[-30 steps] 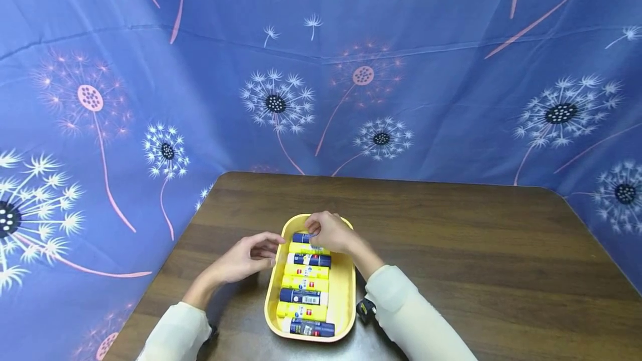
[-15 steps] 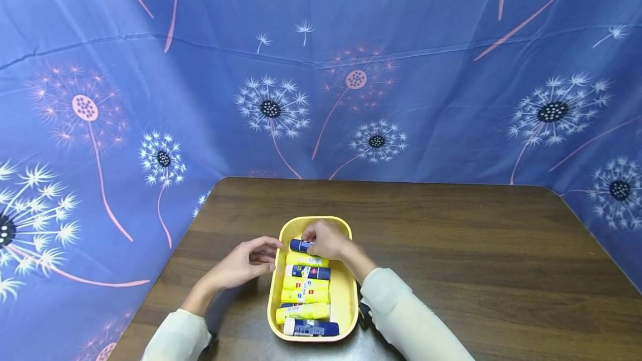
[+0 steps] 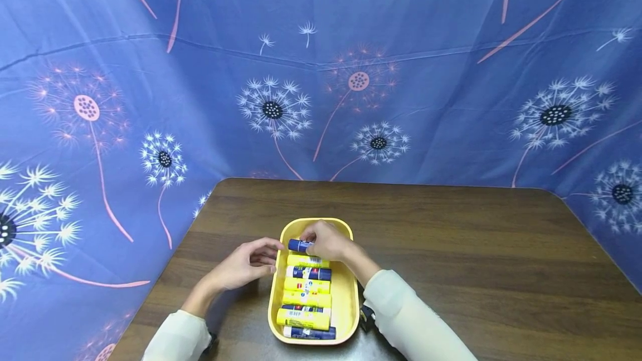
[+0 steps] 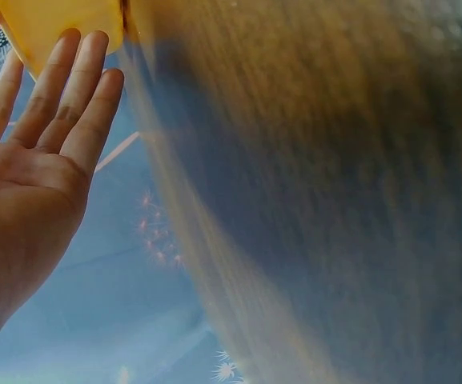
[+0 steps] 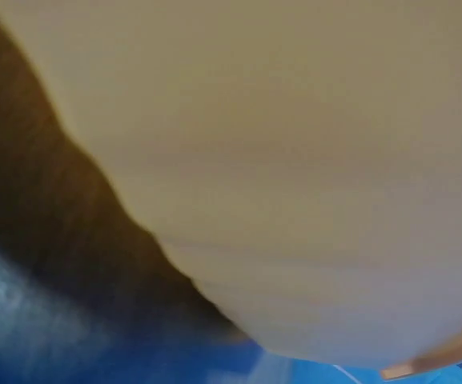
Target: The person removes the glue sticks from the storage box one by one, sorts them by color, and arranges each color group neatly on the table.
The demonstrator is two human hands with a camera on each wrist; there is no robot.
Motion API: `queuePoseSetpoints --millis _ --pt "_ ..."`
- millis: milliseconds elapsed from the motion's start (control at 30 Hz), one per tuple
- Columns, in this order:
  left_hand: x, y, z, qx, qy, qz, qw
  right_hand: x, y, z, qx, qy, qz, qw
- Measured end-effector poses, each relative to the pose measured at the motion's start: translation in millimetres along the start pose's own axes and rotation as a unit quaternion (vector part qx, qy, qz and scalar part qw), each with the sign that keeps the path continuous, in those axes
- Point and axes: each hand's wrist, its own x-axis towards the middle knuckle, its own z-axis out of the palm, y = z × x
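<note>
- Along the far left and across the back, blue cloth (image 3: 115,183) with dandelions in white and pink.
- At lower left, cream left sleeve (image 3: 178,336) over the brown table (image 3: 476,238).
- Next, left hand (image 3: 243,263), with fingers loosely spread, at the left rim of the yellow tray (image 3: 343,299); palm toward the camera in the left wrist view; cannot tell whether touching the rim or just beside it.
- Inside the tray, lying crosswise from the far end to the near end: a yellow tube (image 3: 306,261), a blue-and-white tube (image 3: 308,273), two more yellow tubes (image 3: 306,298), a half-hidden blue tube (image 3: 303,309), another yellow tube (image 3: 303,319) and a near blue tube (image 3: 309,333).
- Over the tray's far end, beyond all of these, far blue tube (image 3: 298,245), with left end showing; cannot tell whether raised or resting on the floor of the tray.
- Just right, right hand (image 3: 326,242), pinching the far blue tube by its right part.
- Outside the tray's right wall, small black object (image 3: 368,318) near the cuff.
- Farther right, cream right sleeve (image 3: 411,316), filling most of the right wrist view.
</note>
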Motion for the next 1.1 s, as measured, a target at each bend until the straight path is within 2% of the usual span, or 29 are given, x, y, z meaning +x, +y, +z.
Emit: queuePoseSetpoints --millis 200,400,600,733,933,1100 --pt "0.9 -0.7 2.0 -0.010 -0.004 0.009 0.9999 -3.8 -5 -7 0.026 0.002 -0.004 0.9997" --pt "-0.7 0.5 1.8 -0.006 -0.007 0.004 1.0000 -11.6 -14 -19 0.060 0.031 0.014 0.9976" --pt "0.5 2.3 0.2 -0.006 -0.006 0.002 1.0000 -20.1 -18 -42 0.133 0.069 0.019 0.9886" --pt "1.7 2.4 -0.4 -0.008 -0.007 0.007 0.9999 -30.0 -14 -58 0.201 0.112 0.033 0.9726" --pt "0.1 1.6 -1.0 -0.010 -0.006 0.013 0.9998 -47.3 3 -72 0.296 0.183 0.066 0.9353" --pt "-0.8 1.1 -0.4 -0.019 -0.008 0.014 0.9997 -62.0 20 -79 0.325 0.243 0.104 0.9080"
